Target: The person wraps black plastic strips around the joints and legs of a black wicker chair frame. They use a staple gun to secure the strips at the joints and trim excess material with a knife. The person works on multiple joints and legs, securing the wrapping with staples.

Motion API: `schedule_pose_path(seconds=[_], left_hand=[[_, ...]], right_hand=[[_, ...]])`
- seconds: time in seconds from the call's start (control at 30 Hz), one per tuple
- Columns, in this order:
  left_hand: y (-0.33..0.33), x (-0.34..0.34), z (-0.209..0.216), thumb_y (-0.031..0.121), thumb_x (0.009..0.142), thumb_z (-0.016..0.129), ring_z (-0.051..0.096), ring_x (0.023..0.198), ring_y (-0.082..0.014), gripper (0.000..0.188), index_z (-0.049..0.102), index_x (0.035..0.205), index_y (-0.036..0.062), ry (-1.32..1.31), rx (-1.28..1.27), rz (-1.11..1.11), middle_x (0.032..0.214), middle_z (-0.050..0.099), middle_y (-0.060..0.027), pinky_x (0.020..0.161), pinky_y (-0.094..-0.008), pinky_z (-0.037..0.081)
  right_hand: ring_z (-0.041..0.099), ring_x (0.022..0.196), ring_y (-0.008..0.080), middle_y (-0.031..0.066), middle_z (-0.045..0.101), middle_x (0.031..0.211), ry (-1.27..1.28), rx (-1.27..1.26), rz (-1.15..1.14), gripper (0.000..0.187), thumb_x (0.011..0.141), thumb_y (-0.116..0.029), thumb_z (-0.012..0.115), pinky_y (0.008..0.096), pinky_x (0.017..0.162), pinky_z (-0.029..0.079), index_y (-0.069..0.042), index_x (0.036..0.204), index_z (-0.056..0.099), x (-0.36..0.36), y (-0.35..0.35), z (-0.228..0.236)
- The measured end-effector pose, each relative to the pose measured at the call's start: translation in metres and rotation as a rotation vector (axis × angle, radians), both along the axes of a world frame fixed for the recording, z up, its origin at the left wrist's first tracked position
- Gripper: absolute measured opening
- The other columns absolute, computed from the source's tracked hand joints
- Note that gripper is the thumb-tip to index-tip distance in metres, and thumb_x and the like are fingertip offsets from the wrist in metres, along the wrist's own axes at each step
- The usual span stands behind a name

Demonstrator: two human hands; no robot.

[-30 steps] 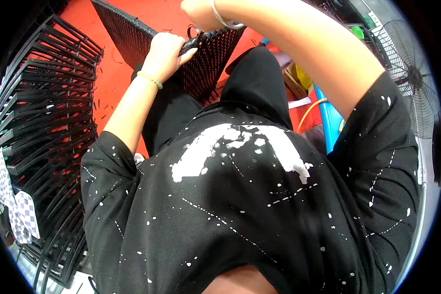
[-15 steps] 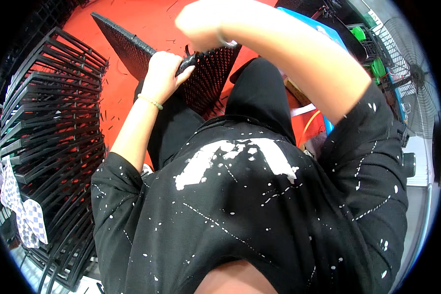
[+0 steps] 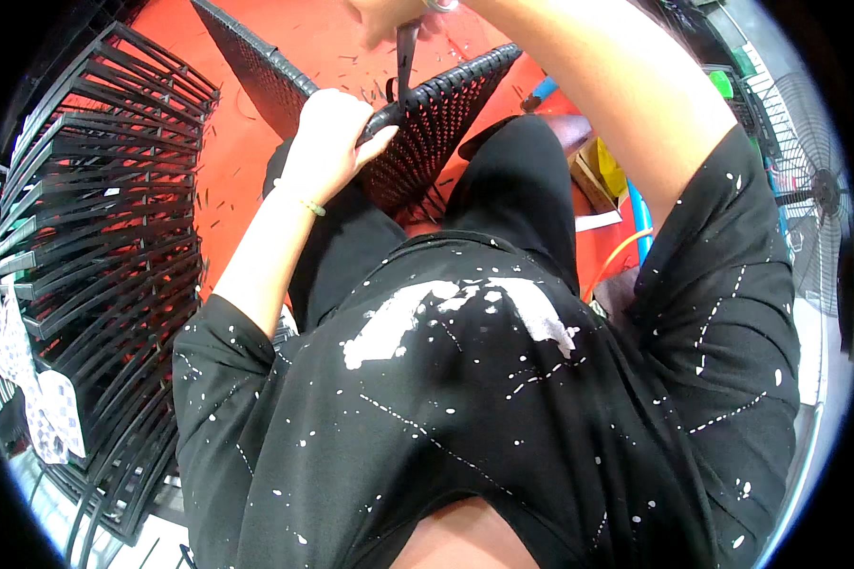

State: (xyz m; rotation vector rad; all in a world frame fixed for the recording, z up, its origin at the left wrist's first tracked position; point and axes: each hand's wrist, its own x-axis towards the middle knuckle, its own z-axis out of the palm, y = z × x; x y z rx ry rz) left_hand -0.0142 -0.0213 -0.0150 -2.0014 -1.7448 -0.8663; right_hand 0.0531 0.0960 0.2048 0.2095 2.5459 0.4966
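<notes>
Between my knees stands a black woven wicker piece [image 3: 436,123], its two panels set at an angle to each other. My left hand [image 3: 330,133] is closed round the wrapped top edge of the nearer panel, thumb stretched along it. A flat black wicker strip [image 3: 405,62] rises taut from that edge. Its upper end is in my right hand [image 3: 394,17], which is partly cut off by the upper rim and blurred, its fingers curled about the strip. The second panel [image 3: 256,71] leans away to the far left.
A tall stack of black slatted frames [image 3: 114,237] fills the left side, with a checked cloth [image 3: 52,408] hanging on it. Short black scraps litter the red floor [image 3: 242,228]. At right are a cardboard box [image 3: 593,180], an orange cord [image 3: 617,251] and a wire-guarded fan [image 3: 821,194].
My right hand has moved up and away from the edge, drawing the strip out straight. The left hand keeps its hold on the edge. The view has shifted slightly.
</notes>
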Motion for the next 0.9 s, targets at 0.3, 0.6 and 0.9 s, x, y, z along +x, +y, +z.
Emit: schedule_pose_path(seconds=[0.3, 0.6, 0.9], left_hand=[[-0.011, 0.017, 0.006, 0.024, 0.080, 0.080, 0.057, 0.080, -0.0344, 0.026, 0.062, 0.084, 0.0063, -0.042, 0.017, -0.029, 0.080, 0.057, -0.0116, 0.079, -0.0444, 0.047], [-0.020, 0.030, 0.016, 0.022, 0.078, 0.080, 0.055, 0.080, -0.0341, 0.027, 0.059, 0.085, 0.0059, -0.086, -0.014, -0.064, 0.080, 0.055, -0.0123, 0.078, -0.0445, 0.046], [-0.039, 0.060, 0.027, 0.026, 0.075, 0.079, 0.055, 0.074, -0.0309, 0.029, 0.057, 0.076, 0.0075, -0.102, -0.064, -0.062, 0.072, 0.053, -0.0092, 0.076, -0.0433, 0.045]], right_hand=[[0.062, 0.056, 0.0339, 0.0130, 0.062, 0.060, 1.626, -0.391, 0.432, 0.035, 0.090, -0.026, 0.069, 0.0436, 0.057, 0.050, -0.009, 0.061, 0.060, 0.006, 0.037, -0.070], [0.064, 0.065, 0.0388, 0.0194, 0.064, 0.067, 1.480, -0.364, 0.308, 0.044, 0.096, -0.036, 0.053, 0.0473, 0.064, 0.052, -0.006, 0.066, 0.066, -0.037, 0.070, -0.105], [0.055, 0.056, 0.0285, 0.0100, 0.058, 0.060, 0.595, -0.607, -0.031, 0.052, 0.097, -0.048, 0.062, 0.0432, 0.062, 0.048, -0.006, 0.065, 0.061, -0.027, 0.087, -0.211]])
